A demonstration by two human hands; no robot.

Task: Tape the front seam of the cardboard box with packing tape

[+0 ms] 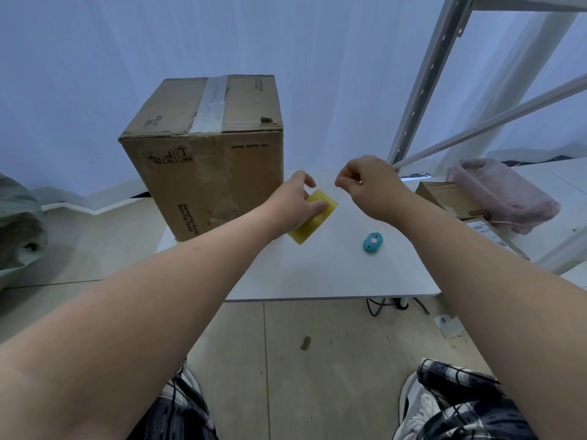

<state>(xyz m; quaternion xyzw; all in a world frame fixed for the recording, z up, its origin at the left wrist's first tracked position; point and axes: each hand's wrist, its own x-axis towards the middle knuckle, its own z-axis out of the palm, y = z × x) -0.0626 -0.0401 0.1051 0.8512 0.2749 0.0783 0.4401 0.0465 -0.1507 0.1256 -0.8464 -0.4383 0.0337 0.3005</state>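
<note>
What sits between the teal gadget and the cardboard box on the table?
In the head view, the yellow tape roll, held by the left hand, lies between the teal gadget and the cardboard box.

A white table (333,274) stands on a pale tiled floor (317,376). On its right part lies a small teal cutter (373,242) with a pink dot on top, well apart from anything else on the surface. Past the table's right edge a flat brown carton (451,198) lies low, and a crumpled pink plastic bag (505,192) rests just behind it. A grey metal shelf frame (438,71) rises at the far right. White curtains (95,74) hang along the far side. A grey-green bag (16,223) slumps at the left edge. Dark cables (381,306) trail under the table's near edge, and a small brown mark (305,343) shows on the floor.
</note>
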